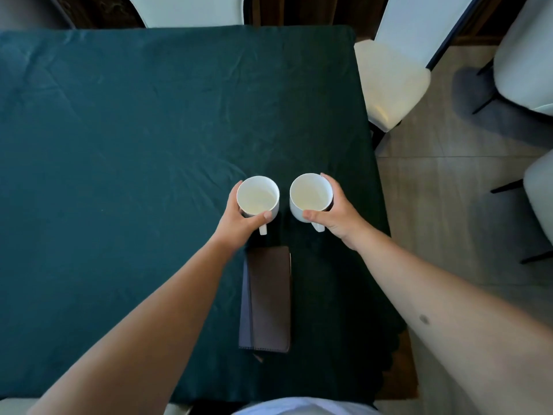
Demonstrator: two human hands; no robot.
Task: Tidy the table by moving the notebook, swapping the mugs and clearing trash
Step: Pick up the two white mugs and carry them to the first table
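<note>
The notebook (269, 301) lies nearest you on the table (119, 130), and beyond it your left hand (239, 224) grips the left mug (258, 199) while your right hand (338, 214) grips the right mug (309, 196).

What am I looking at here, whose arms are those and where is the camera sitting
There is no machine here. The one picture comes from a camera worn on a person's head, looking down, so the two bare arms are that person's own. The left hand is wrapped around one white mug, and the right hand around a second white mug. Both mugs look empty, with handles pointing toward the person. They are on or just above a table under a dark green tablecloth. Nearer the person lies a closed brown notebook. Pale chairs stand around.
</note>
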